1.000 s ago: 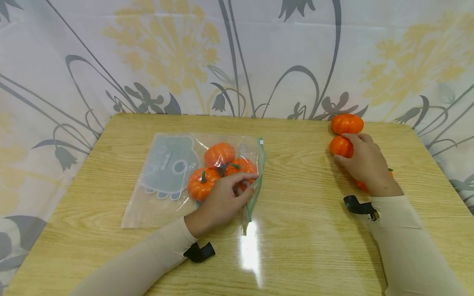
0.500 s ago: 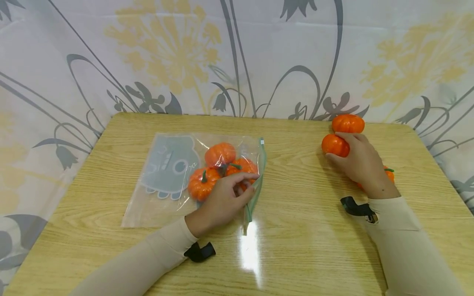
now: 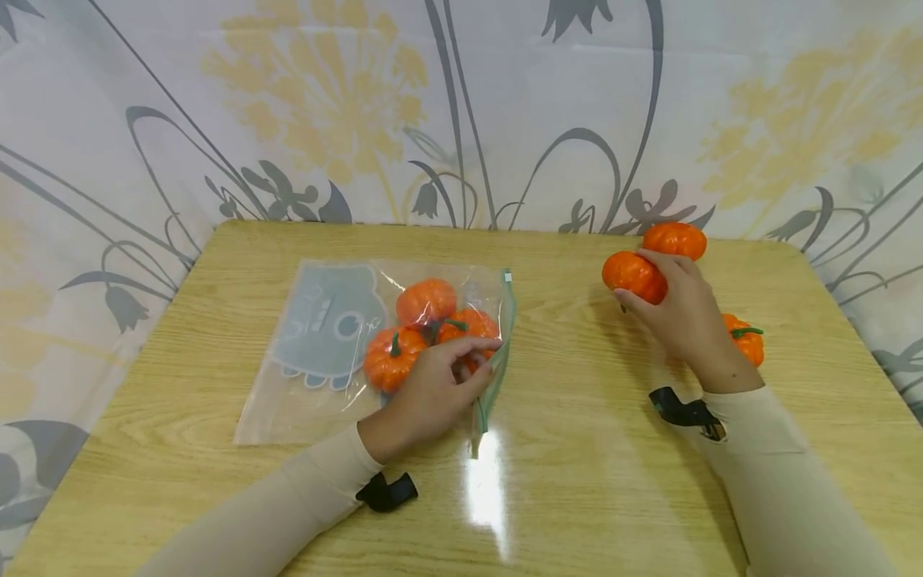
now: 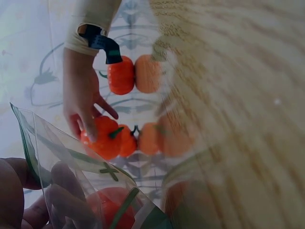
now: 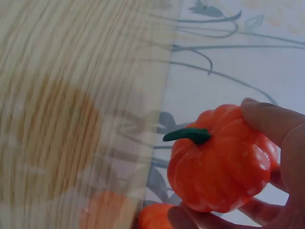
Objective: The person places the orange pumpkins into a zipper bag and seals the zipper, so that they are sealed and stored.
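While the left hand [image 3: 433, 385] pinched the green-edged mouth of the clear bag [image 3: 509, 308], the right hand [image 3: 678, 312] grasped a pumpkin [image 3: 634, 276] above the table [image 3: 577, 465]; apparently bagging, it called for a wider opening next.

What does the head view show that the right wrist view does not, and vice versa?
Only the head view shows the clear bag with three orange pumpkins inside, the left hand at its green edge, and the loose pumpkin beside the right wrist.

Only the right wrist view shows the full green stem of the held pumpkin.

Both show the right hand holding that pumpkin, another pumpkin farther back, the table and the patterned backdrop.
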The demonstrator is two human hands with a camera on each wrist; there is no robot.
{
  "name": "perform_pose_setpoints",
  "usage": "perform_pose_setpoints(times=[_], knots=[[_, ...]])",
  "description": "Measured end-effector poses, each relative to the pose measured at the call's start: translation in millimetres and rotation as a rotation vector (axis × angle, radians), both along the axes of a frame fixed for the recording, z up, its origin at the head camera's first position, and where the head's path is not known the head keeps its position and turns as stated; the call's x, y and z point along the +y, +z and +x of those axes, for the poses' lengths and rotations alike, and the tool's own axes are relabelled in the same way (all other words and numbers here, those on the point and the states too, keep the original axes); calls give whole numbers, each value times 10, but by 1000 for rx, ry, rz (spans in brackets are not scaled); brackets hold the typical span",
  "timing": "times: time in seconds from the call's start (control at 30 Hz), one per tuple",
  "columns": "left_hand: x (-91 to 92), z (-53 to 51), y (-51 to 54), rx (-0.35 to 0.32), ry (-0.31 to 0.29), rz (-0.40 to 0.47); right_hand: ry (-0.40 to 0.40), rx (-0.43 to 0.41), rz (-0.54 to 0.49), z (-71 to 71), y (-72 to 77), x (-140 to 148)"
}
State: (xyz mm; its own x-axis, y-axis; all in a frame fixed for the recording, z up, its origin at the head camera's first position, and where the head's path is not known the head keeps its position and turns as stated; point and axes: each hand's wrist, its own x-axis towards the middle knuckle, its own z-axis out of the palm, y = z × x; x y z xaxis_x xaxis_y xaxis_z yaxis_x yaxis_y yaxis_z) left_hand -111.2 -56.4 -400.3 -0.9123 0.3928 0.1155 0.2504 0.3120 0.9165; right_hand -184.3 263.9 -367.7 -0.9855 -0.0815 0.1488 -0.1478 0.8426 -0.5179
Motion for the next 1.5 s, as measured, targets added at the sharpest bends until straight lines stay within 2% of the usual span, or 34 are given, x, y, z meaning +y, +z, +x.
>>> perform_pose_setpoints(times=[0.13,0.43,0.5,0.7,0.9,1.07,1.5], knots=[[0,0,-9,-5,-3,-12,15,-9,-55,-2,-16,-55],[4,-1,1,-8,2,-2,41,24,-92,13,-63,-139],[3,6,0,-8,5,-4,49,-12,-132,15,-74,-155],[3,8,-3,-1,3,-1,43,-198,-291,55,-60,-185],[-2,3,-13,5,4,-6,82,-282,-375,73,-43,-249],[-7,5,-19,3,3,-7,122,-303,-421,102,-48,-329],[-3,-11,-7,-8,-1,7,189,-334,-419,164,-62,-459]])
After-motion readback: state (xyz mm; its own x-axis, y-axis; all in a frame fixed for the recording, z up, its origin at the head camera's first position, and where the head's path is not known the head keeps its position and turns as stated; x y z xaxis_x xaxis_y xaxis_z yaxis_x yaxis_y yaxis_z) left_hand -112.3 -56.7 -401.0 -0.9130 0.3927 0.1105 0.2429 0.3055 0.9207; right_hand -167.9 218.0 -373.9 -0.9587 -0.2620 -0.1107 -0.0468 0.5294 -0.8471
